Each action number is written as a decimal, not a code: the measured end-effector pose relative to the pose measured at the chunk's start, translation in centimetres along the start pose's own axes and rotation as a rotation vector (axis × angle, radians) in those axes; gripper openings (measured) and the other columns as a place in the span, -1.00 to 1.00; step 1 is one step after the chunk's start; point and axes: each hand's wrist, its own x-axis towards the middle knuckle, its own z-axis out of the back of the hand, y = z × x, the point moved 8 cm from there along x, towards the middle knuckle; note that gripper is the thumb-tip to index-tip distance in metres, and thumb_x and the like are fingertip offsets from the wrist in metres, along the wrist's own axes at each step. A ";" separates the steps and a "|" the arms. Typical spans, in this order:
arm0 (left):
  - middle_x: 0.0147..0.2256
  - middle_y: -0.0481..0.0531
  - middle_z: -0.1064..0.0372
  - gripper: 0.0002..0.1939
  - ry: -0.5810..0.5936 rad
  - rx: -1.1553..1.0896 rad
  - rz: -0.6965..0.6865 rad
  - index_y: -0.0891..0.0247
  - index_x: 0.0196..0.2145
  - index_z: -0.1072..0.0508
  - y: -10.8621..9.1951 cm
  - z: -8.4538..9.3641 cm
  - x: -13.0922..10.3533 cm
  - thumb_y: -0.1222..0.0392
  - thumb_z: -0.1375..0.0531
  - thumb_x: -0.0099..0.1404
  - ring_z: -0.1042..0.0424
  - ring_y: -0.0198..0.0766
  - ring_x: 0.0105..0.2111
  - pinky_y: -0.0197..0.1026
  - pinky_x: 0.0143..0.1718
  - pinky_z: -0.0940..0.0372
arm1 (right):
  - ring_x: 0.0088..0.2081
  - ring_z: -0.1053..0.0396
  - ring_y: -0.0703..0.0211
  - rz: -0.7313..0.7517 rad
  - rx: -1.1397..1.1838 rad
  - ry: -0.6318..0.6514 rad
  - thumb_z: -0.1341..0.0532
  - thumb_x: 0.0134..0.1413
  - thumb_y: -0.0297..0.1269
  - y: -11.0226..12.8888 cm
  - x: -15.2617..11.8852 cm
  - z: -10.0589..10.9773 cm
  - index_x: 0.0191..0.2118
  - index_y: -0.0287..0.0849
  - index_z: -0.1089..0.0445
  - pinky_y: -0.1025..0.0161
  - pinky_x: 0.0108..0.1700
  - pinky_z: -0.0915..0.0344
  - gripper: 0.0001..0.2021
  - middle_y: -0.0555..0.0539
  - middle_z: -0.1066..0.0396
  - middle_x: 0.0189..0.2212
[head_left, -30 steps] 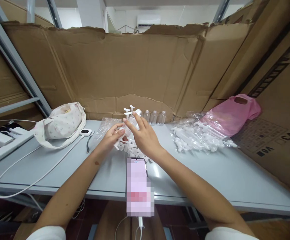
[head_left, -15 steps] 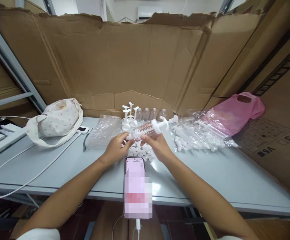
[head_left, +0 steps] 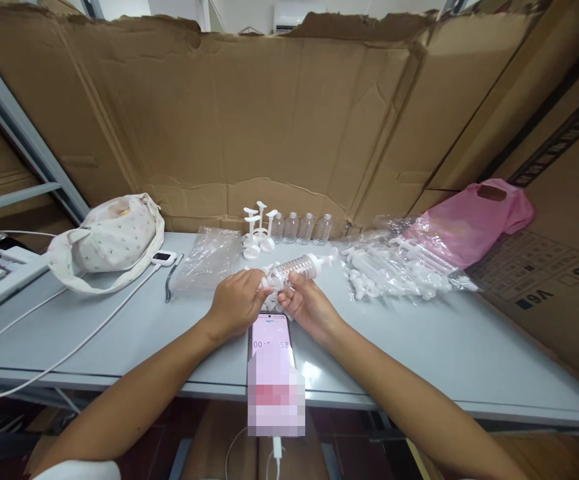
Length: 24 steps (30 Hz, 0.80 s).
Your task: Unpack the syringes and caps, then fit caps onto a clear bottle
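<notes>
A clear, ribbed plastic syringe [head_left: 298, 269] with white ends lies between my hands, above the table and slanting up to the right. My left hand [head_left: 236, 300] is closed around its white left end, partly hiding it. Under the barrel, my right hand [head_left: 314, 310] holds it with thumb and fingers. A pile of small white plastic parts [head_left: 270, 303] shows partly below the hands. Behind stand several white plungers [head_left: 261, 230] on round bases, beside a row of clear bottles [head_left: 306, 229].
A phone [head_left: 272, 363] on a cable stands at the table's front edge. To the right are a clear bag of white parts [head_left: 404, 270] and a pink bag [head_left: 469, 223]. Leftward lie a flat plastic bag [head_left: 209, 260], a cloth bag [head_left: 114, 240] and a power strip [head_left: 6, 283]. Cardboard [head_left: 269, 113] walls the back.
The syringe now sits slightly lower, and the winged white end seen at its right before has given way to a narrower tip. My left hand has closed more fully over the left end.
</notes>
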 end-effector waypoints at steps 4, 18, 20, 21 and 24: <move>-0.42 0.03 -0.35 -0.66 0.073 -0.117 0.089 0.19 -0.30 -0.28 0.4 -0.4 0.0 -0.04 0.15 0.38 -0.32 -0.15 -0.39 -0.19 -0.39 -0.07 | -0.54 -0.37 0.35 0.006 -0.002 0.034 -0.39 -0.15 -0.17 -0.1 -0.1 0.0 -0.34 -0.18 -0.37 0.40 -0.47 -0.30 -0.72 0.05 -0.42 -0.54; -0.58 -0.12 -0.09 -0.63 0.108 -0.686 0.286 0.20 -0.51 -0.17 0.9 -0.6 -0.3 -0.10 0.04 0.31 -0.09 -0.30 -0.52 -0.26 -0.46 0.03 | -0.52 -0.37 0.31 0.092 -0.092 0.068 -0.39 -0.16 -0.10 0.7 -0.6 -0.6 -0.40 -0.16 -0.40 0.36 -0.43 -0.32 -0.73 0.05 -0.41 -0.58; -0.56 -0.12 -0.07 -0.60 0.126 -0.813 0.294 0.22 -0.52 -0.16 0.8 -1.0 -0.2 -0.12 0.05 0.31 -0.09 -0.32 -0.51 -0.26 -0.44 -0.01 | -0.53 -0.37 0.30 0.113 -0.108 0.070 -0.39 -0.17 -0.10 0.9 -0.7 -0.7 -0.41 -0.17 -0.42 0.35 -0.44 -0.31 -0.73 0.04 -0.42 -0.58; -0.57 -0.12 -0.07 -0.59 0.146 -0.884 0.302 0.22 -0.53 -0.15 0.8 -1.4 -0.2 -0.13 0.04 0.31 -0.08 -0.33 -0.52 -0.26 -0.45 -0.01 | -0.53 -0.37 0.29 0.126 -0.120 0.071 -0.39 -0.17 -0.10 1.1 -0.8 -0.8 -0.41 -0.17 -0.42 0.34 -0.44 -0.31 -0.74 0.04 -0.42 -0.58; -0.63 -0.14 -0.01 -0.57 0.226 -1.106 0.380 0.23 -0.54 -0.14 0.8 -2.5 -0.2 -0.17 0.01 0.27 0.01 -0.38 -0.60 -0.27 -0.53 0.06 | -0.53 -0.36 0.26 0.163 -0.188 0.084 -0.38 -0.18 -0.10 1.4 -0.9 -1.0 -0.42 -0.17 -0.43 0.30 -0.42 -0.30 -0.74 0.03 -0.41 -0.60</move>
